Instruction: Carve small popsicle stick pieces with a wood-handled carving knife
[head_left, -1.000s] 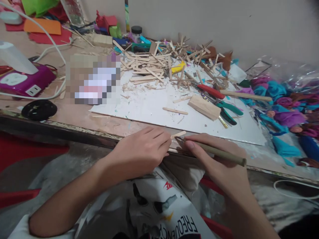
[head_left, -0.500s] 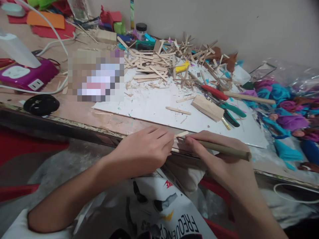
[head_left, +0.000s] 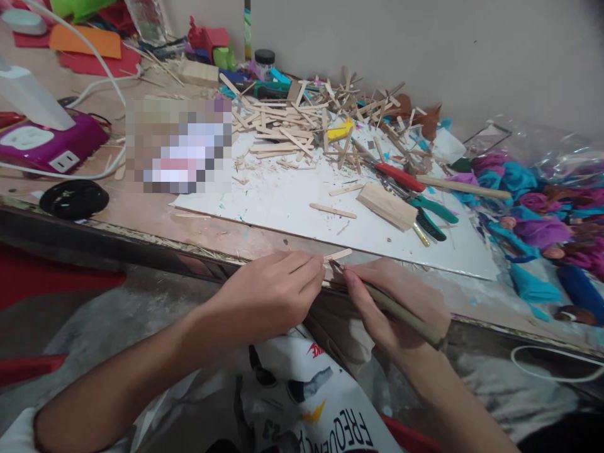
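Note:
At the table's front edge, my left hand (head_left: 278,292) is closed on a wooden craft stick (head_left: 340,254), whose pale end pokes out to the right past the fingers. My right hand (head_left: 396,302) grips a craft knife (head_left: 401,314) by its long, olive-brown round handle. The handle slants down to the right across the hand. Its short dark tip points left and lies at or very near the stick, just beside my left fingertips. Whether the tip touches the wood I cannot tell. My left fingers hide the stick's other end.
A white board (head_left: 283,195) carries a heap of craft sticks (head_left: 287,119), a wood block (head_left: 387,206) and green-handled pliers (head_left: 431,217). Coloured cloth pieces (head_left: 533,220) lie at right. At left are a purple power strip (head_left: 61,145), a black round dish (head_left: 74,199) and a white cable.
My right hand has turned, so the knife's handle end has swung down and toward me. The tip stays by the stick. My left hand keeps its hold; the view has shifted slightly.

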{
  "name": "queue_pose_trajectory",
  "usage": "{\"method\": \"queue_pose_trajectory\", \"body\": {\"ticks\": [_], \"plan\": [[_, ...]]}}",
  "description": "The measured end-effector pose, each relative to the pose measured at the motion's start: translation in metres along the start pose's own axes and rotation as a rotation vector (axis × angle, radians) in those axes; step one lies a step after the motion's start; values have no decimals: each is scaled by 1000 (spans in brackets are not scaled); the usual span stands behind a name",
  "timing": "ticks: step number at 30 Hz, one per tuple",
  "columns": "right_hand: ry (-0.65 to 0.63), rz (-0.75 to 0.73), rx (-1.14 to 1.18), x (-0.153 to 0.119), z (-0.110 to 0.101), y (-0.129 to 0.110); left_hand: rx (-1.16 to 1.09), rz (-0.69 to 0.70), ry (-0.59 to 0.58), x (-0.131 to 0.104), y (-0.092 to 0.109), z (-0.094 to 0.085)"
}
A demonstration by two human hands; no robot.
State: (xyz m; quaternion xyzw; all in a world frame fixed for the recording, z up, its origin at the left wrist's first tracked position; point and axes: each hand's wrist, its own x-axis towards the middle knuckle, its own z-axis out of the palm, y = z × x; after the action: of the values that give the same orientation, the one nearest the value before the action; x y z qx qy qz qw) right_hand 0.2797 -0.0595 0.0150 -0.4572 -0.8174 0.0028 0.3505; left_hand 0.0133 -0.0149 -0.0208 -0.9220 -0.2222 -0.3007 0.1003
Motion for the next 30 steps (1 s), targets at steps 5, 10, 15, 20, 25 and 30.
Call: {"method": "queue_pose_trajectory", "body": {"ticks": [5, 10, 15, 20, 25, 30], "plan": [[119, -121, -21, -21, 21, 5, 15, -2, -15, 3, 5, -2], [111, 12, -2, -19, 18, -3, 20, 17, -64, 7, 7, -6], [186, 304, 40, -8, 9, -13, -22, 6, -60, 5, 6, -3], [194, 419, 94, -3, 2, -12, -139, -40, -49, 4, 0, -2], [120, 403, 144, 2, -12, -10, -257, -138, -98, 14, -8, -13], [62, 402, 150, 4, -25, -9, -298, -273, -137, 20, -16, -17]]}}
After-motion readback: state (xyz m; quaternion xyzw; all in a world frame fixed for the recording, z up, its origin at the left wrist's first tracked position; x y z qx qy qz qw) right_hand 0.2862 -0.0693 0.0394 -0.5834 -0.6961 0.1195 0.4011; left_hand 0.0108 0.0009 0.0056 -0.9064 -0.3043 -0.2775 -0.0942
